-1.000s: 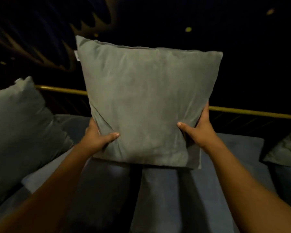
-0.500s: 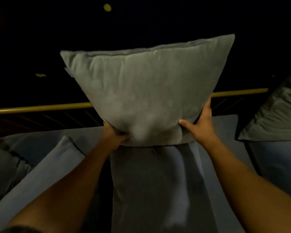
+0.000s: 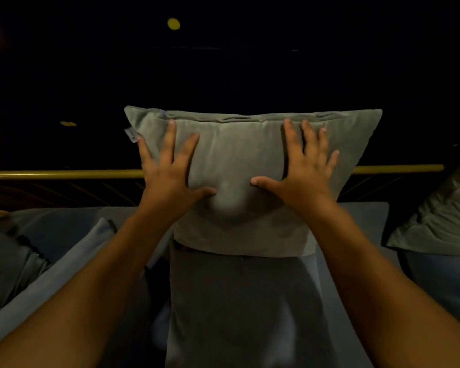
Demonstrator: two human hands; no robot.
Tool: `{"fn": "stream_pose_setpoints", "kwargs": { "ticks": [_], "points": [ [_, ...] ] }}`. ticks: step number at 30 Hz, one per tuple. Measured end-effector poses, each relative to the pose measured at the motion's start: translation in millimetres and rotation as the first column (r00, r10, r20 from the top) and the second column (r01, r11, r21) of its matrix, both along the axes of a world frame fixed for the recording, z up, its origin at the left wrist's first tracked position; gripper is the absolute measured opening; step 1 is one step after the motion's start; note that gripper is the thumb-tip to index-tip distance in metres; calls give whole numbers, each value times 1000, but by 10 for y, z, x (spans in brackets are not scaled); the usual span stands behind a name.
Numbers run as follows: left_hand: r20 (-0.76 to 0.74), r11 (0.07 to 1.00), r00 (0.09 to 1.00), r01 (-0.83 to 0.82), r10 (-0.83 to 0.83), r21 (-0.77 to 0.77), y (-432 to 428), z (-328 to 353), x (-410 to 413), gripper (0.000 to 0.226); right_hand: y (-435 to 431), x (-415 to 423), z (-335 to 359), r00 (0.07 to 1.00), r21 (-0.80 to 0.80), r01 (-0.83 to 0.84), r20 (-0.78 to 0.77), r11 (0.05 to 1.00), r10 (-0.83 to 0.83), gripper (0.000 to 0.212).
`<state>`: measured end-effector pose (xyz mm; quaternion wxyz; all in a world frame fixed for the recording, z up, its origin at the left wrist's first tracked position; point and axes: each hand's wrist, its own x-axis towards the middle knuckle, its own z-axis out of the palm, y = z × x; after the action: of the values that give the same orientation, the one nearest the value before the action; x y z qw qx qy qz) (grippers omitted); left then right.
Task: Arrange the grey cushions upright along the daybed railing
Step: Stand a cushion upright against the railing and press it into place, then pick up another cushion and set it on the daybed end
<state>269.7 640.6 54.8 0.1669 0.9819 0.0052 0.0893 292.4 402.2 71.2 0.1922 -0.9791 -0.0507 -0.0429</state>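
A grey square cushion (image 3: 239, 155) stands upright at the middle of the view, leaning back against the brass daybed railing (image 3: 64, 173). My left hand (image 3: 168, 171) lies flat on its left half, fingers spread and straight. My right hand (image 3: 303, 168) presses its right half the same way. The cushion dents between my thumbs. Another grey cushion (image 3: 436, 221) leans at the right edge. A dark grey cushion (image 3: 8, 264) lies at the lower left.
The blue-grey daybed mattress (image 3: 361, 221) runs along the railing. A long bluish bolster (image 3: 239, 309) lies below the middle cushion, another bluish pad (image 3: 64, 266) slants at the left. Beyond the railing all is dark, with small yellow lights (image 3: 173, 23).
The cushion has come down from mid-air and now stands against the railing. Both hands let go of its lower corners and moved up onto its front face, palms flat.
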Motion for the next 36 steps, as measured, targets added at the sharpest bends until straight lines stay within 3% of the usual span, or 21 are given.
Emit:
{"fn": "stream_pose_setpoints", "kwargs": {
  "ticks": [4,7,9,11,14,17,20,23,26,32,36],
  "points": [
    [-110,1000,994,-20,22,17,-70,-178,29,97,-7,-26,-197,994,-63,-17,-108,998,10,114],
    [-189,999,982,-8,17,46,-39,-387,-50,99,20,-140,-325,989,-91,-19,-146,996,5,116],
    [-155,999,988,32,-25,42,6,-356,-134,101,34,-187,-286,988,-94,-20,-153,995,5,115],
    [-119,998,991,55,-54,7,50,-205,-280,98,101,-250,-162,992,-34,0,-124,999,-4,111],
    [-242,976,967,-129,84,-177,248,-188,-634,89,359,-507,-57,999,218,-21,-21,976,26,104],
    [-384,892,909,-301,161,-338,521,-211,-1172,80,785,-913,-180,983,360,-184,45,914,181,92],
    [-477,785,855,-435,205,-441,871,-288,-1889,65,1283,-1349,-342,895,485,-233,-231,843,381,79],
    [-525,697,815,-524,244,-490,1230,-399,-2492,54,1725,-1684,-592,747,475,-271,-445,837,495,72],
    [-532,630,778,-604,334,-488,1591,-602,-2864,41,2110,-1875,-761,681,456,-246,-547,855,487,67],
    [-675,373,509,-858,534,-353,2646,-1177,-3490,57,3123,-2123,-1038,613,363,-240,-663,900,430,53],
    [-765,235,398,-917,507,-322,3207,-1524,-3722,69,3623,-2116,-1273,577,280,-219,-735,935,356,59]
  ]
}}
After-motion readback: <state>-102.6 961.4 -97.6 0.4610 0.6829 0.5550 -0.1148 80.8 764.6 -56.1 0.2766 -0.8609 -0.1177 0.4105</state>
